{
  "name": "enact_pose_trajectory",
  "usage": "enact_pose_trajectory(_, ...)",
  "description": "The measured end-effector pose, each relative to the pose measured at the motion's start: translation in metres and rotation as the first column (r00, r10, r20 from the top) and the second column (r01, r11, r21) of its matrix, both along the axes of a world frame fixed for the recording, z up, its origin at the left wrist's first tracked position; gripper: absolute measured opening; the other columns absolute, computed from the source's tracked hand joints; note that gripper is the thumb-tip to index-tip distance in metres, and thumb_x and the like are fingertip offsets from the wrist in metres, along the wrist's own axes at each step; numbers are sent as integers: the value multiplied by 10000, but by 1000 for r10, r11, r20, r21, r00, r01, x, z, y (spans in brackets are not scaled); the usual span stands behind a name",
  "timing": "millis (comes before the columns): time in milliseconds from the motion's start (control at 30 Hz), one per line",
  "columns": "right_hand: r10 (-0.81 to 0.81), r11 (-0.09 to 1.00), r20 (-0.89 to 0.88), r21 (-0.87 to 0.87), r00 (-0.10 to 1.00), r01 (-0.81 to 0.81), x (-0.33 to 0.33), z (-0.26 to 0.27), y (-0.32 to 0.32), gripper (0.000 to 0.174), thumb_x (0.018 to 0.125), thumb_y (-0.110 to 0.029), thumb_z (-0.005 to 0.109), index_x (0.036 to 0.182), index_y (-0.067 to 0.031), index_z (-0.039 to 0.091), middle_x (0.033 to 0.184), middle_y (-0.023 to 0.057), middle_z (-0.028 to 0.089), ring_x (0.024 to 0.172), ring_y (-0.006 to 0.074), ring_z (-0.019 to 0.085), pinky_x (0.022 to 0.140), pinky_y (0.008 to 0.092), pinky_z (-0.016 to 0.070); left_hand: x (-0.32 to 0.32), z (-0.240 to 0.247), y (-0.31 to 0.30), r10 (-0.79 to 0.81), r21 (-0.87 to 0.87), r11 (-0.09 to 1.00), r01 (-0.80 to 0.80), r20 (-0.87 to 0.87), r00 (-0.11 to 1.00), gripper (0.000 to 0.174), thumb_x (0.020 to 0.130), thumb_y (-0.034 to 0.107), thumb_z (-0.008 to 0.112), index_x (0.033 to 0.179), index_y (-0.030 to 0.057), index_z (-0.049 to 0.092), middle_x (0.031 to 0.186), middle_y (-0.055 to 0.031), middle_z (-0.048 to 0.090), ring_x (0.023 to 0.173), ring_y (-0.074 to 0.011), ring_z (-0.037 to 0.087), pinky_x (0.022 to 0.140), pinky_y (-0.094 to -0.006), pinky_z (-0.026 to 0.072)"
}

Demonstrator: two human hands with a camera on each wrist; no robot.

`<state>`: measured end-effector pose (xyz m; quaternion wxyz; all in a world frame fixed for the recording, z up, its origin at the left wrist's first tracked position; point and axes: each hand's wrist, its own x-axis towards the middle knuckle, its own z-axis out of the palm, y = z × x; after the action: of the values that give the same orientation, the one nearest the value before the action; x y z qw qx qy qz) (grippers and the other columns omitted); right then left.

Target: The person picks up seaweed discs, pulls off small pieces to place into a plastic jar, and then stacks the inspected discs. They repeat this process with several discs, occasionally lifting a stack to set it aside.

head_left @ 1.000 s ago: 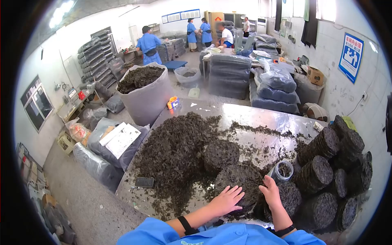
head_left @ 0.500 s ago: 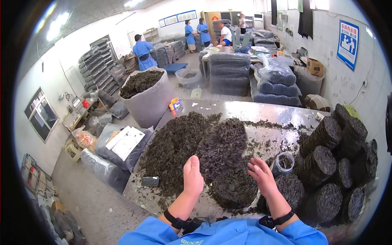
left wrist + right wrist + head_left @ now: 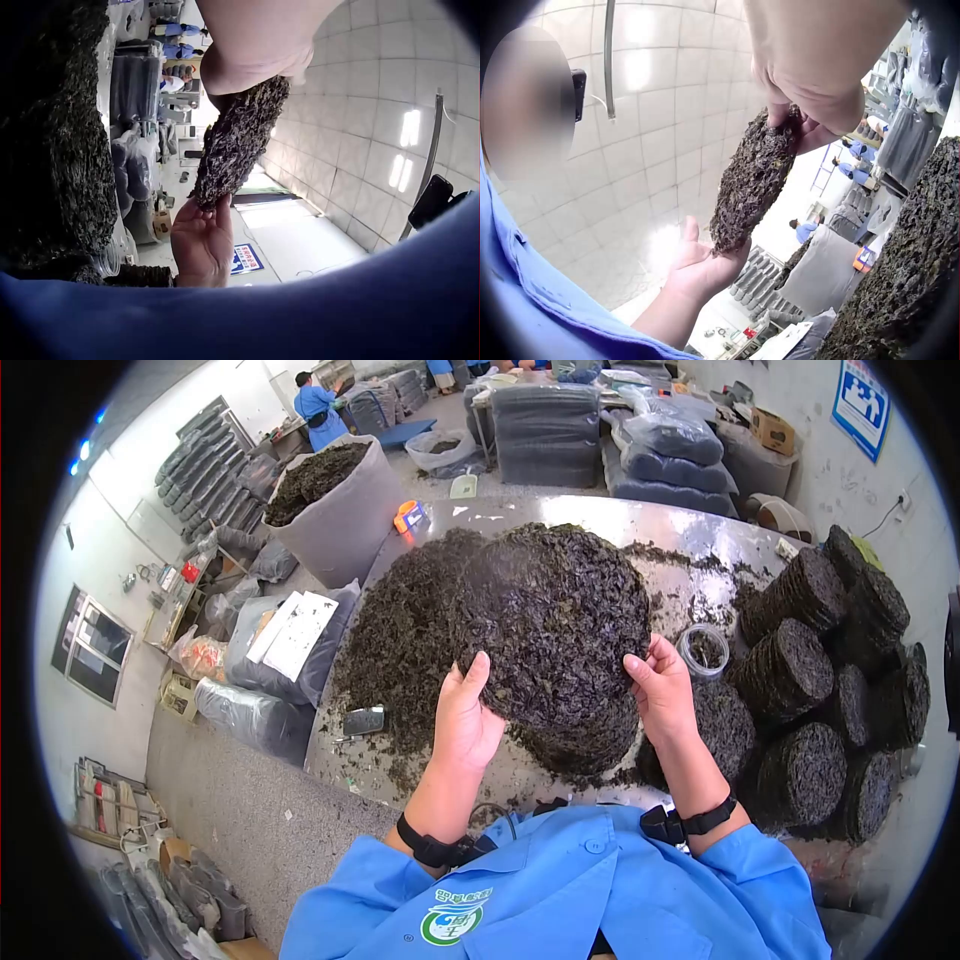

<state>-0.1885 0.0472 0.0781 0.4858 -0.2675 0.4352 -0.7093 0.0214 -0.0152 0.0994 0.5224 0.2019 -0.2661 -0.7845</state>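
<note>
A round, dark, flaky disc (image 3: 555, 620) is held up in both hands, its broad face toward the head camera. My left hand (image 3: 466, 720) grips its lower left edge, thumb on the near face. My right hand (image 3: 664, 695) pinches the right edge between thumb and fingers. Edge-on, the disc (image 3: 240, 142) spans between the hands in the left wrist view, and the same disc (image 3: 754, 184) shows its thickness in the right wrist view. Below it lies a stack of similar discs (image 3: 585, 745), partly covered by the held one. The fingers behind the disc are partly hidden in the head view.
A loose dark heap (image 3: 400, 620) spreads on the metal table (image 3: 700, 515) at left. A clear jar (image 3: 704, 650) and several disc stacks (image 3: 790, 670) stand at right. A phone-like object (image 3: 363, 721) lies near the left edge. A big filled sack (image 3: 345, 520) stands beyond.
The disc has come up off the stack, closer to the head camera, and turned its face toward it. Both hands now grip its edges. The head view has tilted down.
</note>
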Motion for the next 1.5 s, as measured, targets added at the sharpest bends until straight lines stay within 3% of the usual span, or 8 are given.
enact_pose_trajectory(433, -50, 999, -96, -2, 994, 50, 3, -12, -3, 153, 814, -87, 690, 893, -120, 563, 711, -110, 529, 589, -30, 412, 504, 150, 304, 0, -13, -4, 5, 109, 994, -5, 2, 1000, 352, 926, 196, 553, 1237, 57, 462, 1199, -79, 558, 1095, -231, 546, 931, -433, 459)
enact_pose_trajectory(767, -58, 990, -162, 115, 985, 77, -1, -21, -7, 163, 760, 18, 652, 870, -84, 587, 681, -107, 360, 595, 4, 334, 536, 167, 299, 6, -22, -10, -103, 104, 987, 119, -144, 984, 367, 927, 204, 547, 1243, 42, 453, 1226, -77, 545, 1132, -238, 525, 947, -448, 442)
enact_pose_trajectory(933, -51, 999, -181, -7, 982, 51, -4, 1, 0, 340, 795, 8, 618, 1123, -40, 543, 913, -19, 577, 783, 50, 535, 682, 191, 430, -2, -12, -8, -7, 98, 995, -1, 78, 997, 353, 924, 215, 552, 1219, 40, 465, 1198, -85, 553, 1121, -249, 526, 942, -448, 444)
enact_pose_trajectory(1000, -153, 987, -681, -67, 716, 146, -7, 3, 6, 560, 742, -12, 667, 1253, -12, 437, 1208, 110, 476, 1095, 200, 464, 916, 302, 373, -3, -14, -7, 60, 139, 987, -77, 120, 991, 345, 926, 216, 549, 1211, 39, 468, 1185, -89, 557, 1110, -254, 532, 941, -449, 445)
enact_pose_trajectory(1067, -187, 980, -951, -163, 245, 113, -3, 11, 19, 728, 681, -119, 756, 1306, 3, 402, 1388, 213, 372, 1278, 363, 376, 1041, 421, 327, -1, -21, -9, 128, 211, 965, -156, 139, 982, 331, 931, 220, 540, 1199, 39, 470, 1167, -90, 562, 1095, -260, 539, 938, -454, 447)
enact_pose_trajectory(1233, -149, 971, -952, -90, -269, -221, 29, 7, 26, 777, 598, -289, 802, 1278, -80, 492, 1381, 154, 399, 1307, 324, 346, 1084, 526, 225, -4, -34, -8, 143, 222, 962, -160, 93, 985, 319, 931, 223, 538, 1198, 59, 477, 1192, -87, 556, 1107, -264, 535, 947, -475, 439)
enact_pose_trajectory(1433, -255, 964, -878, -198, -405, -179, 25, -13, 8, 474, 728, -145, 644, 1197, -125, 579, 1303, 98, 502, 1254, 286, 432, 1059, 567, 231, -7, -41, -5, 103, 276, 954, -118, 68, 992, 347, 927, 239, 547, 1224, 73, 479, 1227, -83, 548, 1136, -256, 522, 967, -485, 424)
enact_pose_trajectory(1500, -340, 931, -907, -288, -248, -223, 20, -11, 1, 401, 749, -74, 569, 1144, -125, 612, 1222, 82, 568, 1201, 283, 491, 1051, 566, 242, -7, -40, -5, -8, 235, 972, 6, 9, 1000, 392, 947, 288, 500, 1267, 65, 453, 1251, -93, 534, 1143, -256, 519, 977, -477, 416)
